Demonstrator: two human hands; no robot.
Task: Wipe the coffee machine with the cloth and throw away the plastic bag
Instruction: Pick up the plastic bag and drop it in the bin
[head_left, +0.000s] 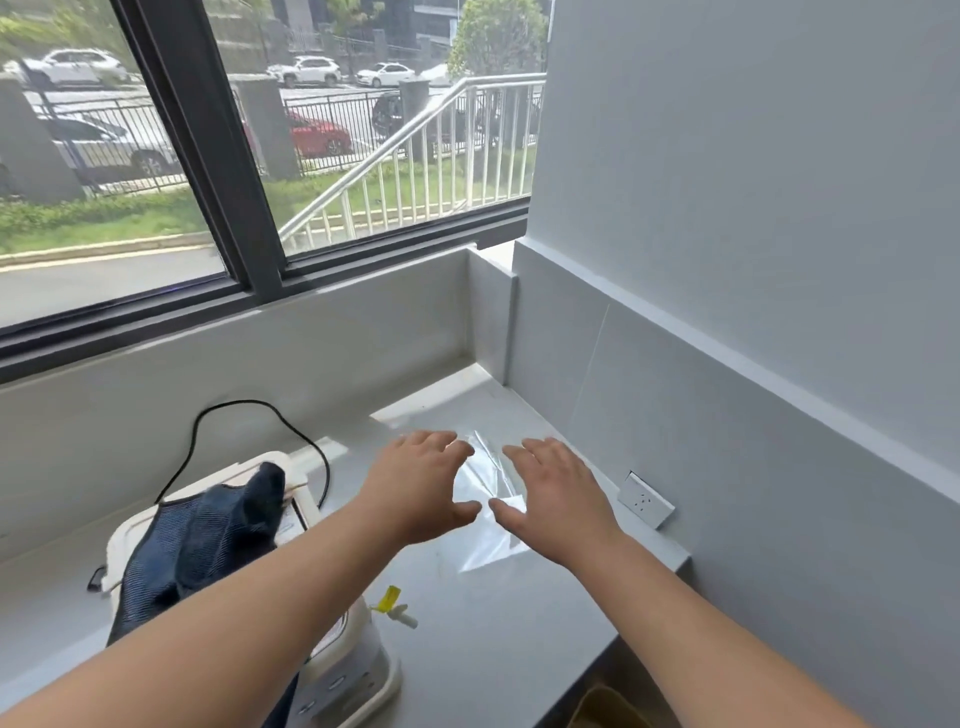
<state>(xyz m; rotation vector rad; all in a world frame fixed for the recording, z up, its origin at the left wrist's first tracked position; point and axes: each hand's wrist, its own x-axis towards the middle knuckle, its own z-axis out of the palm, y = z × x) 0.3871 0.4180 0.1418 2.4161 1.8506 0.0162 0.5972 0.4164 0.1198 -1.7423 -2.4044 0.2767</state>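
A clear plastic bag (488, 525) lies flat on the grey counter (493, 644), near the right wall. My left hand (421, 488) and my right hand (558, 493) hover over it, one on each side, fingers spread, thumbs pointing toward each other; neither grips it. A white coffee machine (343, 675) stands at the lower left, partly hidden by my left forearm. A dark blue cloth (202, 545) is draped over its top. A yellow tag and small white spout (392, 605) stick out of the machine's right side.
A black power cord (234, 415) loops from the machine along the back ledge. A white wall socket (645, 500) sits low on the right wall. The counter's right edge ends near a brown object (602, 709) below. A window fills the back.
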